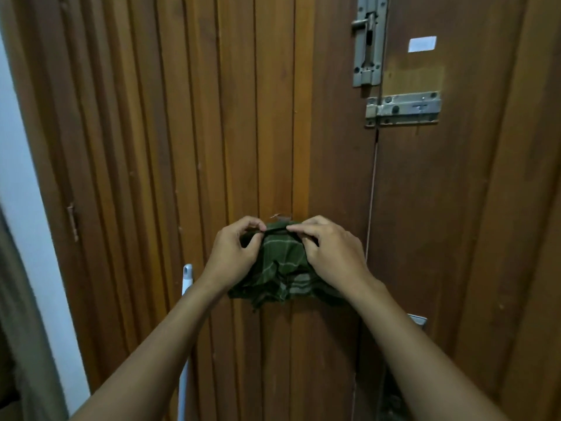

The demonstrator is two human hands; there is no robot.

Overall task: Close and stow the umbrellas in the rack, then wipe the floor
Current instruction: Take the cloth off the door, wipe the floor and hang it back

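Observation:
A dark green checked cloth (280, 268) hangs bunched in front of the wooden door, at about chest height. My left hand (233, 250) pinches its top edge on the left with thumb and fingertips. My right hand (331, 250) pinches the same top edge on the right, fingers curled over the fabric. The two hands are close together, almost touching at the cloth's upper hem. No umbrella or rack is in view, and the floor is not visible.
A wooden slatted door (182, 147) fills the view. Metal slide bolts (368, 41) (403, 108) sit at its upper right. A white pole (185, 329) leans beside my left forearm. A metal handle (417, 319) shows behind my right forearm. A pale wall (18, 177) is at left.

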